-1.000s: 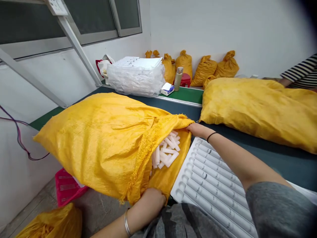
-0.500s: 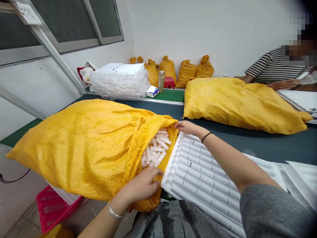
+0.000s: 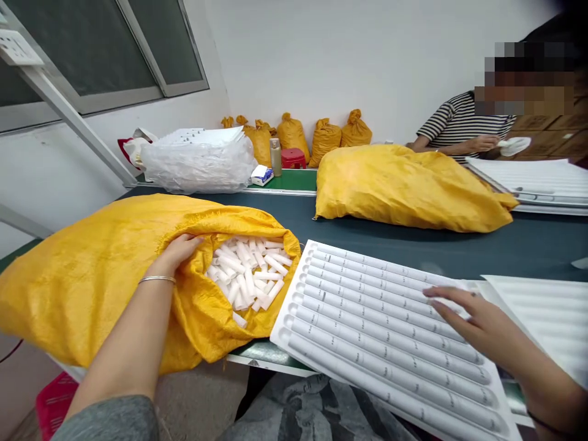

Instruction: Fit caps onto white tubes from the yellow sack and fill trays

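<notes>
A yellow woven sack [image 3: 114, 263] lies on its side at the left, its mouth turned towards the middle. Inside the mouth are many short white tubes [image 3: 248, 269]. My left hand [image 3: 179, 251] is closed on the folded upper-left rim of the sack mouth, with its fingertips partly hidden in the cloth. A white tray [image 3: 296, 294] with long rows of printed white tubes [image 3: 367, 306] lies slanted in front of me, close to the sack mouth. Over the right part of these rows is my right hand [image 3: 482, 324], thumb and forefinger stretched out and apart.
Another full yellow sack [image 3: 404, 190] lies across the dark table [image 3: 546, 257]. Behind it a co-worker in a striped shirt [image 3: 445, 125] sits by stacked white trays [image 3: 528, 174]. Plastic-wrapped sheets [image 3: 197, 162], a bottle [image 3: 275, 156] and a tissue box [image 3: 261, 176] stand at the back.
My left hand has moved up and left to the sack's rim, and the mouth is wider, showing more tubes. My right hand has left the sack edge and moved right over the tray.
</notes>
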A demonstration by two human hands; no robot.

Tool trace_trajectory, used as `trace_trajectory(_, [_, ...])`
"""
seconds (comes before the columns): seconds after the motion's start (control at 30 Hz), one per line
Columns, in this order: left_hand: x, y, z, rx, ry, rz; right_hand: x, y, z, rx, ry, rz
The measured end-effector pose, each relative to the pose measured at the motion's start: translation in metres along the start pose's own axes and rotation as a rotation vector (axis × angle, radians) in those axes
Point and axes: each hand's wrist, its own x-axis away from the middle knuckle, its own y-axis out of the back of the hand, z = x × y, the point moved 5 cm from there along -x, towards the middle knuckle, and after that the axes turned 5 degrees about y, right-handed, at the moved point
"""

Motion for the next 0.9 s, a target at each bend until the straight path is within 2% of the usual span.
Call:
trace_trajectory(0.1, [0.009,0.007,-0.003,-0.039,-0.064,0.073,0.036,0.001,-0.023,-0.050,-0.043,-0.086])
trace_trajectory(0.17, [0.019,0.010,-0.009,-0.098,-0.089,0.047,0.046,0.004,-0.025,-0.069,-0.043,-0.129])
trace_trajectory(0.23, [0.035,0.008,-0.018,-0.162,-0.119,-0.013,0.042,0.006,-0.017,-0.075,-0.032,-0.131])
trace_trajectory(0.3, [0.059,-0.002,-0.028,-0.208,-0.170,-0.077,0.028,0.005,0.004,-0.081,0.002,-0.101])
trace_trajectory(0.37, [0.088,-0.017,-0.040,-0.249,-0.240,-0.167,0.005,-0.003,0.041,-0.090,0.101,-0.068])
trace_trajectory(0.43, [0.113,-0.030,-0.046,-0.290,-0.257,-0.324,-0.024,-0.023,0.093,-0.110,0.285,-0.028])
trace_trajectory(0.5, [0.124,-0.037,-0.042,-0.250,-0.155,-0.437,-0.053,-0.058,0.155,-0.174,0.535,0.050])
trace_trajectory(0.53, [0.123,-0.039,-0.036,-0.170,-0.077,-0.440,-0.066,-0.079,0.186,-0.211,0.670,0.098])
trace_trajectory(0.63, [0.103,-0.036,-0.013,0.126,0.094,-0.328,-0.107,-0.148,0.266,-0.254,0.950,0.187])
trace_trajectory(0.73, [0.086,-0.023,0.006,0.309,0.127,-0.212,-0.140,-0.204,0.324,-0.188,1.186,0.179])
trace_trajectory(0.8, [0.084,-0.014,0.018,0.437,0.127,-0.146,-0.162,-0.226,0.352,-0.144,1.264,0.114])
trace_trajectory(0.9, [0.087,0.002,0.040,0.583,0.138,-0.101,-0.197,-0.240,0.383,-0.203,1.230,0.070])
